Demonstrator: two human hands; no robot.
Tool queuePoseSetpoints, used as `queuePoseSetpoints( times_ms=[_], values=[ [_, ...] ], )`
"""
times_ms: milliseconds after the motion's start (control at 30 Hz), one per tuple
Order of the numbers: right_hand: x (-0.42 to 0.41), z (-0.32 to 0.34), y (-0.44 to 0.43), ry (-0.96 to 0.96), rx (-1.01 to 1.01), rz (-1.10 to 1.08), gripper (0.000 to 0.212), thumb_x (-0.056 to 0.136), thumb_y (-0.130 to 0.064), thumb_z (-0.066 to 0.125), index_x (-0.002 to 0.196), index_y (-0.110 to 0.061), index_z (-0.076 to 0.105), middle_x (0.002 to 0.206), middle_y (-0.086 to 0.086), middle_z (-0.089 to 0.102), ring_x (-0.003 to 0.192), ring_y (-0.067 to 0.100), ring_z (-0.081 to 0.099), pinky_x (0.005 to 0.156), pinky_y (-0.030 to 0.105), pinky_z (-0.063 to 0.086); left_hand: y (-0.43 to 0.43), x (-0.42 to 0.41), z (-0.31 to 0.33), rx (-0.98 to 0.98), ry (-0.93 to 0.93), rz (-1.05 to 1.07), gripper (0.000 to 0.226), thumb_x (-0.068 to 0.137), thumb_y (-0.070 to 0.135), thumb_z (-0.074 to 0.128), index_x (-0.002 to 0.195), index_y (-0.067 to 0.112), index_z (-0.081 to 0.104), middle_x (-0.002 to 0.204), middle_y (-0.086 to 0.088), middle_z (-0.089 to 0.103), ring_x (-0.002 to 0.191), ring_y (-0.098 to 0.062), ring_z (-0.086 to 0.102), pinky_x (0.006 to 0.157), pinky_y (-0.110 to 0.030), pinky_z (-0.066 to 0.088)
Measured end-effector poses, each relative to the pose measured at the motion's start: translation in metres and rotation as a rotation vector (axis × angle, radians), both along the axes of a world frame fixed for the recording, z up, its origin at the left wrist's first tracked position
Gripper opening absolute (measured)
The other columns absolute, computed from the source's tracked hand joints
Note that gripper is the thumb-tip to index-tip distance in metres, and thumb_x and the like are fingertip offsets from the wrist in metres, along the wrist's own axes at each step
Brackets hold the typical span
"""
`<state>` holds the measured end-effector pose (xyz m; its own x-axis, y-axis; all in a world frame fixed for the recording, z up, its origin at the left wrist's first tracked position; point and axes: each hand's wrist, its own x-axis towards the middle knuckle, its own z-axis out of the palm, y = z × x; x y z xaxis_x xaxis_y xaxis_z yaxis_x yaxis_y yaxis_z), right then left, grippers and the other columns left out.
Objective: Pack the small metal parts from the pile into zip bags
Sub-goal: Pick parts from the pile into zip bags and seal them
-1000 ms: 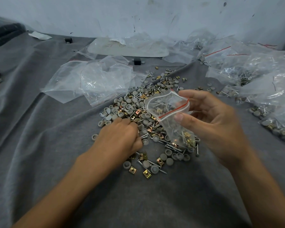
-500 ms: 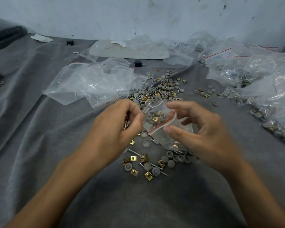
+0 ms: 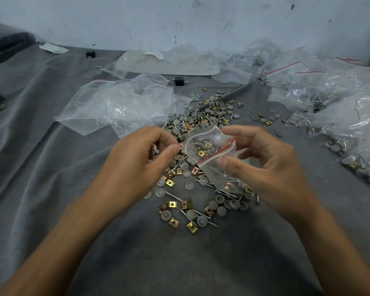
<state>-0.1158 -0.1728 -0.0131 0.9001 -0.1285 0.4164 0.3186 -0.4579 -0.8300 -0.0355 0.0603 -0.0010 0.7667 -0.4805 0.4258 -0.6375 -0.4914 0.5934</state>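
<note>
Risen slightly, both hands [image 3: 201, 159] hold zip bag [image 3: 209, 150] above pile [image 3: 192, 184].

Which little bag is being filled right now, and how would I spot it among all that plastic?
Find the pile of parts mid-cloth. Above it, the right hand pinches a small zip bag. Unlike the others, it is lifted, its red-striped mouth open.

Cloth [image 3: 51, 189]: I see plain dark grey.
Pile [image 3: 192, 201]: I note grey caps, brass-gold square clips, silver screws.
Zip bag [image 3: 209, 150]: clear, with a red seal stripe.
Empty bags [image 3: 120, 105]: clear, red-edged.
Wall [image 3: 179, 20]: pale blue-white, dark-scuffed.
</note>
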Motion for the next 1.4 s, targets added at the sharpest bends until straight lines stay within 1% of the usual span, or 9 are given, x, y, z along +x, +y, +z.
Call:
queuePoseSetpoints(
  times_ms=[200,300,533,633,833,1000,1100,1200,1400],
  values=[
    [0.0,0.0,-0.002,0.012,0.016,-0.001,0.047,0.082,-0.029,0.084,0.125,-0.037,0.067,0.111,-0.004,0.074,0.107,0.019,0.067,0.09,0.051,0.053,0.007,0.006,-0.015,0.473,0.177,-0.201,0.006,0.087,0.033,0.074,0.088,0.037,0.069,0.082,0.023,0.061,0.083,0.012,0.055,0.065,-0.01,0.037],
    [0.0,0.0,-0.002,0.019,0.018,0.0,0.047,0.083,-0.028,0.084,0.125,-0.037,0.067,0.112,-0.003,0.074,0.107,0.019,0.067,0.09,0.052,0.053,0.002,0.007,-0.024,0.555,0.167,-0.224,0.006,0.088,0.036,0.074,0.093,0.038,0.07,0.086,0.023,0.056,0.087,0.009,0.052,0.073,-0.009,0.037],
    [-0.002,0.004,-0.002,0.045,0.059,0.009,0.046,0.08,-0.03,0.084,0.123,-0.035,0.068,0.111,0.001,0.074,0.103,0.022,0.068,0.089,0.056,0.053,0.003,0.009,-0.036,0.606,0.066,-0.196,0.01,0.097,0.034,0.058,0.088,0.034,0.054,0.089,0.021,0.044,0.093,-0.004,0.042,0.083,-0.024,0.038],
    [-0.003,0.007,-0.003,0.053,0.123,0.021,0.044,0.08,-0.032,0.082,0.122,-0.034,0.069,0.11,0.0,0.075,0.101,0.025,0.069,0.089,0.056,0.055,0.0,0.008,-0.032,0.448,0.054,-0.181,0.009,0.099,0.034,0.048,0.09,0.034,0.047,0.092,0.018,0.046,0.091,-0.006,0.043,0.084,-0.03,0.041],
    [-0.004,0.008,-0.002,0.078,0.062,0.063,0.047,0.078,-0.033,0.082,0.123,-0.036,0.069,0.109,-0.006,0.074,0.104,0.016,0.067,0.093,0.05,0.053,-0.009,-0.001,-0.015,-0.046,0.052,-0.053,0.006,0.102,0.036,0.045,0.096,0.036,0.046,0.082,0.022,0.051,0.07,-0.004,0.049,0.057,-0.018,0.034],
    [-0.002,0.0,0.003,0.066,-0.059,0.106,0.048,0.08,-0.037,0.082,0.125,-0.038,0.067,0.11,-0.009,0.073,0.109,0.015,0.066,0.09,0.032,0.051,-0.013,-0.008,-0.013,-0.001,-0.012,-0.095,0.002,0.101,0.033,0.052,0.1,0.034,0.054,0.094,0.022,0.047,0.084,0.004,0.049,0.068,-0.01,0.033],
    [-0.001,-0.003,0.003,0.055,-0.051,0.117,0.046,0.082,-0.036,0.082,0.125,-0.038,0.067,0.11,-0.008,0.073,0.107,0.014,0.067,0.09,0.031,0.051,-0.016,-0.008,-0.014,0.001,0.0,-0.103,0.011,0.101,0.042,0.051,0.107,0.038,0.058,0.1,0.027,0.045,0.092,0.006,0.05,0.071,-0.009,0.033],
    [0.001,-0.003,-0.001,0.03,0.074,0.111,0.042,0.085,-0.028,0.081,0.125,-0.033,0.068,0.11,-0.002,0.075,0.095,0.016,0.071,0.083,0.037,0.058,-0.016,-0.007,-0.013,-0.068,-0.023,-0.056,0.015,0.101,0.044,0.048,0.113,0.042,0.058,0.098,0.025,0.048,0.092,0.004,0.052,0.072,-0.009,0.036],
    [0.007,0.003,-0.015,-0.101,0.422,-0.011,0.035,0.084,-0.03,0.076,0.118,-0.026,0.071,0.107,-0.002,0.076,0.096,0.009,0.07,0.079,0.018,0.055,-0.011,-0.002,-0.014,-0.166,0.032,0.024,0.007,0.101,0.04,0.052,0.103,0.04,0.059,0.089,0.019,0.059,0.08,-0.004,0.058,0.064,-0.013,0.042]
  ],
)
